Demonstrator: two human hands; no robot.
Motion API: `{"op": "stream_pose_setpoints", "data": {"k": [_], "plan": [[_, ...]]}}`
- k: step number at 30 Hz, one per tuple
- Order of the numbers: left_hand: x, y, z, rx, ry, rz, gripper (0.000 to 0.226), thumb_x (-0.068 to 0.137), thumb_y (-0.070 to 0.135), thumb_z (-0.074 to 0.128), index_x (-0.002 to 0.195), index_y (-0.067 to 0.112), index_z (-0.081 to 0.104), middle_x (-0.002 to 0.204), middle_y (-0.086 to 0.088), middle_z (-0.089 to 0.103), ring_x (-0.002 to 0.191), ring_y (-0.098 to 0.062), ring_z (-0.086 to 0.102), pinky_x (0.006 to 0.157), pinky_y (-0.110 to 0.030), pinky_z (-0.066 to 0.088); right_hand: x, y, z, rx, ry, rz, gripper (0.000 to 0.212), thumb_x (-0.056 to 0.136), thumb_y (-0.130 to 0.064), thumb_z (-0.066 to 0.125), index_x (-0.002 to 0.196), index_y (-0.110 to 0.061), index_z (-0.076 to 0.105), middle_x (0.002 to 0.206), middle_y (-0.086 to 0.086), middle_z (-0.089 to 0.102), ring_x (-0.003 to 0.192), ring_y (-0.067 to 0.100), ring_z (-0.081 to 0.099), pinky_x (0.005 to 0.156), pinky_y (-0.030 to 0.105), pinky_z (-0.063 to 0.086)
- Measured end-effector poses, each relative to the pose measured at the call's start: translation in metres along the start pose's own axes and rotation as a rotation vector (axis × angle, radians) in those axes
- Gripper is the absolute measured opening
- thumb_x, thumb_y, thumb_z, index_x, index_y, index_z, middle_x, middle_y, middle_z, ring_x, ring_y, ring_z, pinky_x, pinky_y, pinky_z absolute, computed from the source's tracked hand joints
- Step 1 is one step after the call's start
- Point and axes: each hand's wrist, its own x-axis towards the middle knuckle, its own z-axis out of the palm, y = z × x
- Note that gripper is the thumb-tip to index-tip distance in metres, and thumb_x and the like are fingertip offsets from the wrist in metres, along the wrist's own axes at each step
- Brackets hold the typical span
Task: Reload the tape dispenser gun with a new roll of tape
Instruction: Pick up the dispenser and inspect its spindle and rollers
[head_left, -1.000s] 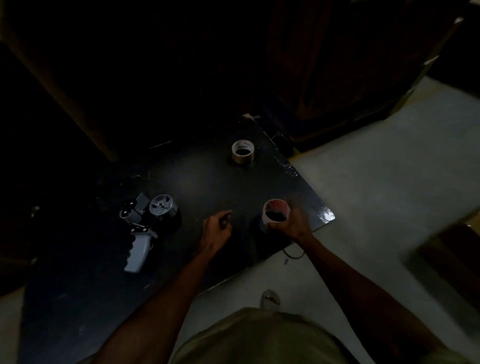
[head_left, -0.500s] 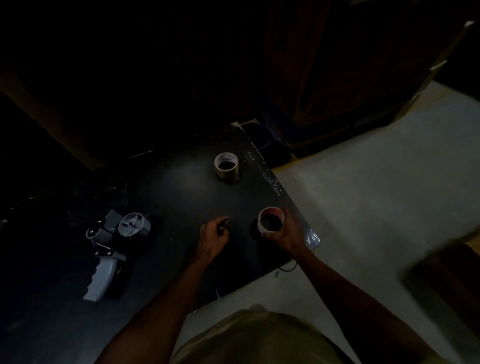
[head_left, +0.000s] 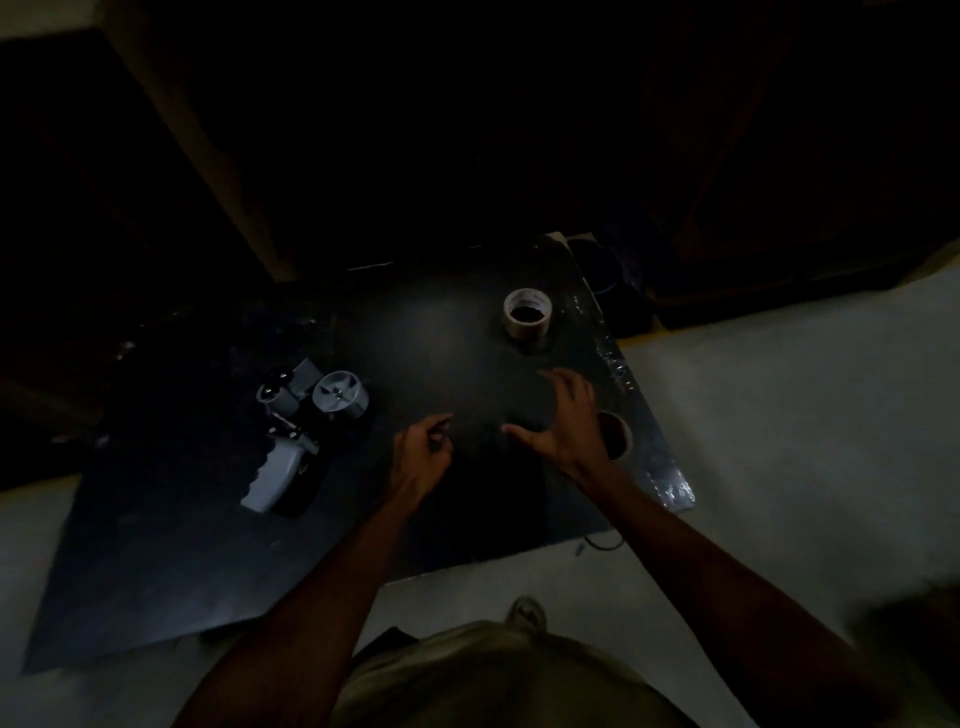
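My right hand (head_left: 569, 423) hovers fingers spread, empty, over the dark flat board (head_left: 171, 561); reddish-rimmed tape roll (head_left: 618, 434) sits just beside it, partly hidden behind it. My left hand (head_left: 421, 454) is loosely curled, holding nothing that I can make out. Beige tape roll (head_left: 527, 314) stands farther back. Grey plastic tape dispenser gun (head_left: 298, 431) lies well left on its side, spool hub bare.

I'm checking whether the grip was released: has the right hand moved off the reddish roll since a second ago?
Yes. The right hand, fingers spread, now sits left of the reddish roll, toward the board's middle.
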Motion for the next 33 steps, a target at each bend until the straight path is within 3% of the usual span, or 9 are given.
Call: {"op": "stream_pose_setpoints", "data": {"k": [7,13,16,19,21,24,26,30,33], "plan": [[-0.023,-0.025,-0.074,-0.027,0.136,-0.023,0.046,0.073,0.007,0.051,0.114,0.015,0.068,0.103,-0.006,0.073,0.095,-0.017,0.069,0.087,-0.028,0.054,-0.008,-0.065,0.072,0.035,-0.241,-0.02,0.086,0.075,-0.049,0.072,0.14,-0.002,0.043,0.141,0.02,0.047,0.132,0.034,0.043,0.112,0.038,0.034],[-0.035,-0.067,-0.145,-0.079,0.219,-0.057,0.041,0.074,0.014,0.054,0.112,0.017,0.069,0.101,-0.003,0.073,0.091,-0.013,0.068,0.085,-0.028,0.055,-0.031,-0.132,0.125,0.03,-0.357,-0.047,0.071,0.082,-0.034,0.071,0.138,0.001,0.046,0.139,0.022,0.051,0.13,0.034,0.048,0.109,0.033,0.034],[-0.042,-0.087,-0.179,-0.079,0.279,-0.048,0.031,0.077,0.015,0.058,0.106,0.015,0.071,0.093,0.003,0.071,0.085,-0.012,0.067,0.076,-0.017,0.051,-0.042,-0.167,0.147,0.055,-0.393,-0.074,0.052,0.083,-0.028,0.071,0.125,-0.001,0.058,0.124,0.022,0.062,0.116,0.034,0.058,0.098,0.033,0.043],[-0.042,-0.119,-0.207,-0.106,0.302,-0.043,0.037,0.072,0.02,0.053,0.104,0.016,0.071,0.098,-0.002,0.074,0.087,-0.016,0.07,0.082,-0.028,0.057,-0.051,-0.194,0.172,0.104,-0.393,-0.114,0.03,0.086,-0.028,0.068,0.109,-0.007,0.069,0.108,0.017,0.071,0.101,0.031,0.066,0.087,0.032,0.049],[-0.042,-0.134,-0.221,-0.142,0.307,-0.091,0.03,0.076,0.013,0.06,0.104,0.015,0.071,0.094,-0.005,0.075,0.08,-0.016,0.071,0.077,-0.03,0.059,-0.057,-0.209,0.189,0.145,-0.413,-0.031,0.026,0.09,-0.036,0.063,0.095,-0.011,0.07,0.092,0.01,0.073,0.087,0.024,0.068,0.079,0.033,0.052],[-0.04,-0.15,-0.235,-0.157,0.304,-0.092,0.025,0.08,0.006,0.064,0.105,0.01,0.071,0.09,-0.002,0.071,0.078,-0.012,0.066,0.066,-0.004,0.049,-0.06,-0.224,0.214,0.215,-0.413,0.118,0.041,0.093,-0.046,0.056,0.081,-0.008,0.068,0.079,0.009,0.072,0.076,0.023,0.068,0.075,0.039,0.054],[-0.038,-0.162,-0.241,-0.175,0.293,-0.089,0.024,0.081,0.007,0.065,0.105,0.009,0.07,0.091,-0.005,0.072,0.08,-0.013,0.066,0.066,-0.001,0.046,-0.06,-0.229,0.231,0.28,-0.395,0.202,0.047,0.091,-0.051,0.055,0.078,-0.007,0.068,0.078,0.01,0.072,0.077,0.024,0.068,0.077,0.042,0.055],[-0.031,-0.178,-0.243,-0.195,0.26,-0.124,0.028,0.08,-0.002,0.06,0.105,0.006,0.07,0.097,-0.013,0.073,0.083,-0.015,0.066,0.079,-0.022,0.052,-0.054,-0.25,0.245,0.62,-0.393,0.487,0.037,0.082,-0.054,0.066,0.094,-0.02,0.07,0.095,0.002,0.072,0.093,0.019,0.068,0.087,0.044,0.057],[-0.028,-0.183,-0.24,-0.223,0.238,-0.138,0.031,0.079,-0.005,0.058,0.104,0.007,0.07,0.099,-0.013,0.073,0.087,-0.017,0.067,0.086,-0.03,0.054,-0.046,-0.256,0.259,0.897,-0.462,0.707,0.051,0.075,-0.05,0.074,0.113,-0.016,0.066,0.111,0.004,0.069,0.105,0.024,0.065,0.083,0.044,0.056]]}}
